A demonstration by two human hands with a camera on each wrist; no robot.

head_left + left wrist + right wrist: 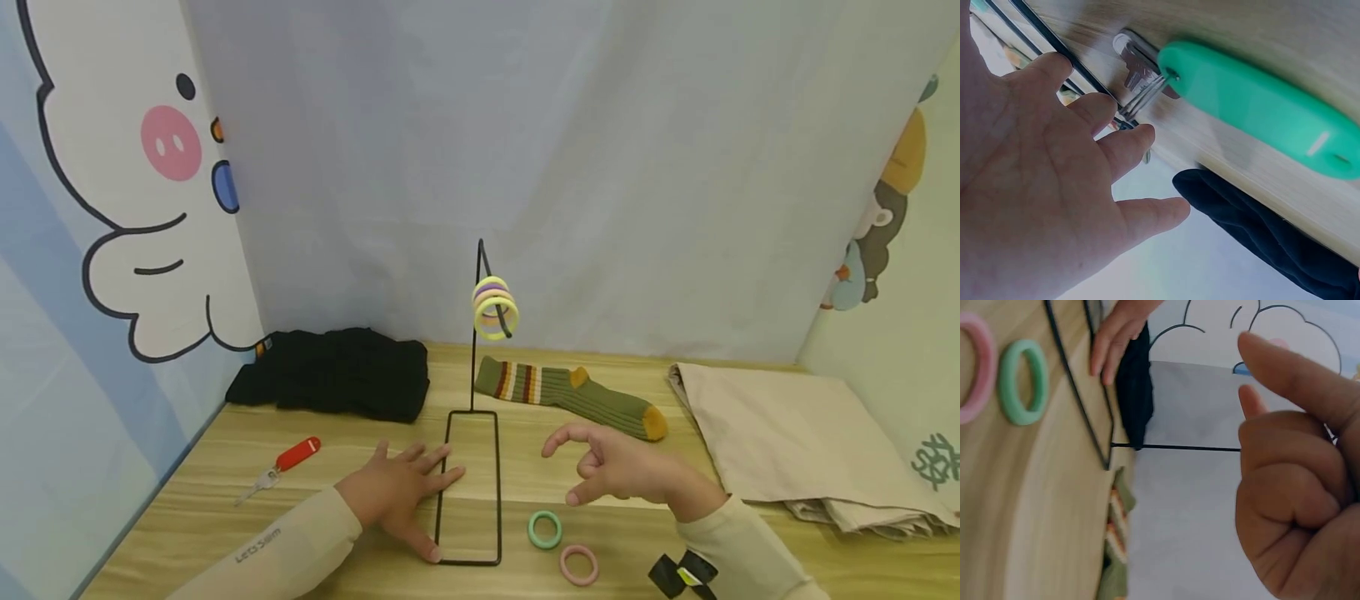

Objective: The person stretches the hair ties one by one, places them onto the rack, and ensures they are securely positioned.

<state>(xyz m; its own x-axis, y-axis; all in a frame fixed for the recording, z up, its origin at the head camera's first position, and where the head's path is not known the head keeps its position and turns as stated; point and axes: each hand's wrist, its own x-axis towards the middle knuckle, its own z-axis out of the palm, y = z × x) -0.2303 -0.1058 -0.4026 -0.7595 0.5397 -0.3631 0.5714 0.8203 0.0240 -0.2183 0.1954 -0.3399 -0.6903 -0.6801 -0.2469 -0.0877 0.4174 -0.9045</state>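
Observation:
My left hand (pixel 397 492) lies with straight, spread fingers across the left bar of a black wire stand (pixel 498 492). Several bangle-like rings (pixel 492 336), yellow, purple and peach, hang on the stand's upper arm. To the right of the base, my right hand (pixel 626 468) hovers over the table with nothing in it. Its thumb and index finger are apart; the other fingers curl, as the right wrist view shows. Nearest below it are a green ring (pixel 545 547) and a pink ring (pixel 579 582), lying flat.
A red key tag (pixel 298 454) with its key lies at left. The left wrist view shows a green key tag (pixel 1260 109) with a key. Folded black cloth (pixel 337 375), a striped green sock (pixel 555 390) and beige cloth (pixel 780 433) lie along the back and right.

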